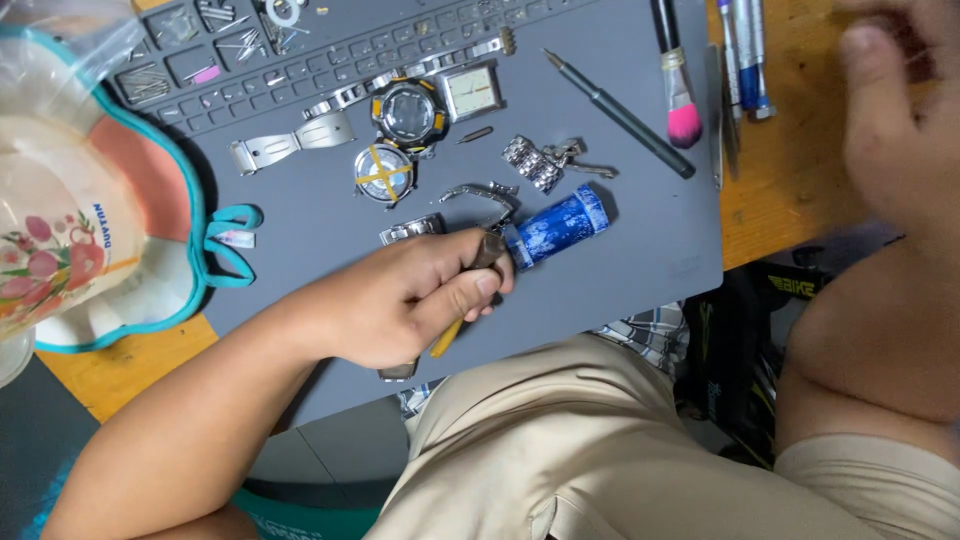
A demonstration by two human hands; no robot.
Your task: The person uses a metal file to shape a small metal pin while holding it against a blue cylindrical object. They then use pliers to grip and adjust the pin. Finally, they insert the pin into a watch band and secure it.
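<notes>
Wooden counter (pixel 780 190) carries a grey rubbery work mat (pixel 640 250) strewn with steel watch parts. At ten o'clock sits a clear plastic bag (pixel 70 150). Left hand (pixel 400 300) fingers (pixel 470 290) pinch a blue-handled tool (pixel 550 228) mid-mat. Right hand (pixel 890 110), at two o'clock, is blurred; its grip I cannot tell.

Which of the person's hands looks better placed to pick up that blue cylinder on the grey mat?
Probably the left hand. It rests on the grey mat with its fingertips right beside the blue cylinder, though it already grips a small tool. The right hand is raised off to the side above the wooden table edge.
</notes>
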